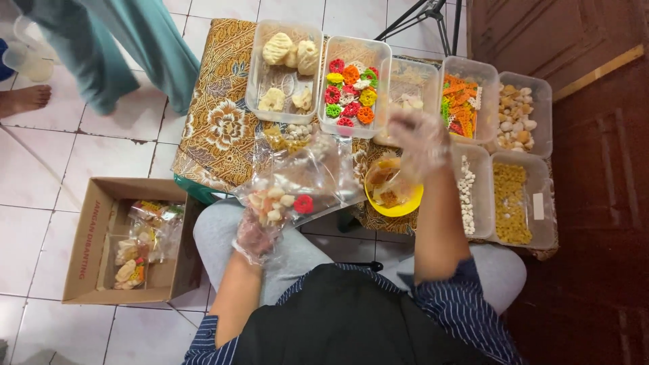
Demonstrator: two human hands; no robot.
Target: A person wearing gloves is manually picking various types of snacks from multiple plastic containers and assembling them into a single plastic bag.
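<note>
**Gloved hands at a table of crackers**

The person sat at a low table covered with a patterned cloth [220,122], both hands in thin clear plastic gloves. The left hand [255,236] was closed around the bottom of a clear plastic bag [297,186], holding it up over the lap at the near edge of the table. The bag held pale crackers and one red flower-shaped cracker [304,204].

The right hand [420,138] was raised above the table, over the middle of the row of clear tubs and just beyond a yellow bowl [395,192]. It was blurred, so I could not tell whether its fingers were clenched or loose, or whether they held anything.

In the row behind, one tub [353,84] held red, orange, green and yellow flower crackers, and another [284,71] held large pale ones. A cardboard box [94,236] with filled bags stood on the tiled floor to the left. Another person's legs [115,47] stood beyond it.
</note>
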